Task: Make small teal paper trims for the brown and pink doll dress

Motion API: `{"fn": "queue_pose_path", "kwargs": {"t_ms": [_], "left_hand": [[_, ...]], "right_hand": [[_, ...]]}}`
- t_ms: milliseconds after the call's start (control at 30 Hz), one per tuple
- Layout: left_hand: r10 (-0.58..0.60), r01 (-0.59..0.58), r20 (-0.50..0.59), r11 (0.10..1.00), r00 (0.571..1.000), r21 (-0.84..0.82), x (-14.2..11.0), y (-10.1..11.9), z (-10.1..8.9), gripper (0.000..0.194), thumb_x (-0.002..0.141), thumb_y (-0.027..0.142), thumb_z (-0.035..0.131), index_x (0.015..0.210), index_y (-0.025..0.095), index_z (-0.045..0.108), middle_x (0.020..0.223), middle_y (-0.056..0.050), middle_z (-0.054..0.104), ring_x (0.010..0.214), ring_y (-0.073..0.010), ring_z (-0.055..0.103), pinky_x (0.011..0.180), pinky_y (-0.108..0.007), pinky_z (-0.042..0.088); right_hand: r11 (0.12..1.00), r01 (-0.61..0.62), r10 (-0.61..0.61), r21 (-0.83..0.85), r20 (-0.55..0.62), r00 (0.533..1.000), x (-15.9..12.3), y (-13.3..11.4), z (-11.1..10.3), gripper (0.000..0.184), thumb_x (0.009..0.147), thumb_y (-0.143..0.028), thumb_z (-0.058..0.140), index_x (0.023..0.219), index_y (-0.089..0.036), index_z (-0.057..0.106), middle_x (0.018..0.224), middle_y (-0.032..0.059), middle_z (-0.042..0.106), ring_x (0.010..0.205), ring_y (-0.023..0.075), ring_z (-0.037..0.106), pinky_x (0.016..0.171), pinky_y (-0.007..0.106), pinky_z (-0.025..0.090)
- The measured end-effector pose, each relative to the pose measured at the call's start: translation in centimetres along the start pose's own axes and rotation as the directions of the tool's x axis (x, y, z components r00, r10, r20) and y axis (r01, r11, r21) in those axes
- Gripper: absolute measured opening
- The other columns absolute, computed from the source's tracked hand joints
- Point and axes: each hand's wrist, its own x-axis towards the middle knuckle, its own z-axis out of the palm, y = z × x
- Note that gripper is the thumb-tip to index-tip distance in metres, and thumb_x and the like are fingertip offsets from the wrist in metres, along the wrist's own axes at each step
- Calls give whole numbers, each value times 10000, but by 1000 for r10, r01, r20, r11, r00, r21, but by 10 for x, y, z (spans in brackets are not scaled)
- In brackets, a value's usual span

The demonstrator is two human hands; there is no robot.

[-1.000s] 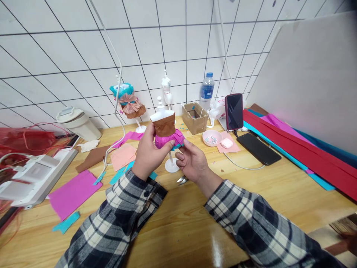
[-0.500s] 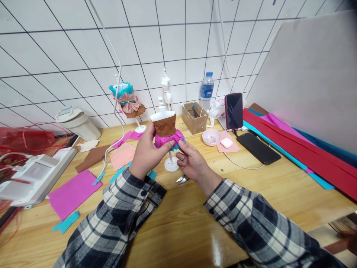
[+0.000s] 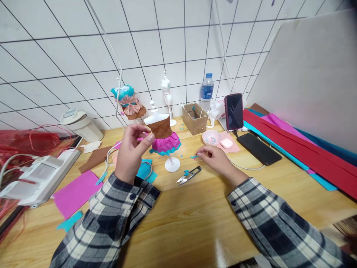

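A small white mannequin (image 3: 163,128) on a round stand wears a brown paper bodice and a magenta skirt with teal trim. My left hand (image 3: 133,149) is raised beside it, thumb and fingers pinched on the bodice's left edge. Low on the wooden table (image 3: 195,216), my right hand (image 3: 213,158) has its fingertips pressed together on a tiny teal paper scrap (image 3: 194,156). Small thread snips (image 3: 189,175) lie between the stand and my right hand.
Behind stand a second dressed mannequin (image 3: 129,106), a bare mannequin (image 3: 166,93), a cardboard box (image 3: 195,117), a water bottle (image 3: 206,91), a pink bead dish (image 3: 212,137) and two phones (image 3: 234,111). Paper sheets (image 3: 74,191) lie left, long coloured strips (image 3: 301,149) right.
The mannequin is set down on the table. My right hand left the skirt and dropped to the tabletop on the right; my left hand slid from the skirt up to the bodice.
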Motion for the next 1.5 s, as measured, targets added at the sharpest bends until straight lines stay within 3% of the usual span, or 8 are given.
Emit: {"fn": "queue_pose_path", "kwargs": {"t_ms": [133,300,433,667,900,1133,1333,1500], "left_hand": [[-281,235,118,924,953,302,-13,-9,-19,205,734,378,641,770,195,556,655,19,562,584,-137,534,521,-250,425],[-402,215,363,862,841,459,-23,-21,-15,258,668,430,657,786,202,639,697,-6,661,654,-191,615,599,-304,489],[-428,273,203,809,880,521,-32,-39,20,439,616,536,698,845,164,656,881,-97,714,815,-272,661,698,-359,508],[-264,154,267,915,927,373,-48,-57,60,311,806,442,553,946,200,689,989,-52,732,947,-224,664,876,-326,483],[-256,135,273,909,927,395,-53,-60,48,309,827,434,536,957,201,691,1005,-65,729,972,-237,654,908,-344,463],[-242,92,262,873,934,480,-54,-56,46,300,802,468,558,944,220,649,1019,-48,713,979,-239,637,878,-338,456],[-327,41,286,720,901,693,-66,-34,30,361,724,570,609,716,212,563,684,-37,637,671,-229,585,561,-306,364],[-168,-172,474,787,864,593,-94,-6,33,328,848,483,512,677,209,571,671,-39,628,691,-215,559,627,-325,363]], "right_hand": [[969,144,-117,-200,138,983,-2,0,0,181,822,-224,567,905,-221,728,881,26,683,810,157,573,720,272,402],[919,187,-106,-348,239,965,-6,-12,19,210,871,-222,522,898,-217,731,868,45,692,864,178,574,764,286,387],[911,156,-64,-382,243,968,-8,-16,31,199,863,-274,538,824,-207,722,809,54,685,811,191,585,705,288,386],[905,243,-136,-349,303,943,-12,-14,26,347,853,-142,492,1143,-267,637,1002,30,682,853,159,605,719,259,394],[885,373,-220,-280,453,864,-12,-12,26,319,850,-144,537,1079,-303,692,963,17,650,869,150,608,718,243,391],[902,347,-215,-257,430,877,-11,-12,27,169,850,-192,568,904,-236,722,910,20,671,829,145,606,713,246,398],[899,361,-240,-247,411,880,-12,-12,25,234,820,-177,603,1030,-252,675,980,14,677,885,156,607,732,251,402],[869,406,-255,-284,445,858,-13,-13,29,154,825,-218,613,955,-244,692,950,20,679,877,166,605,705,261,390]]}}
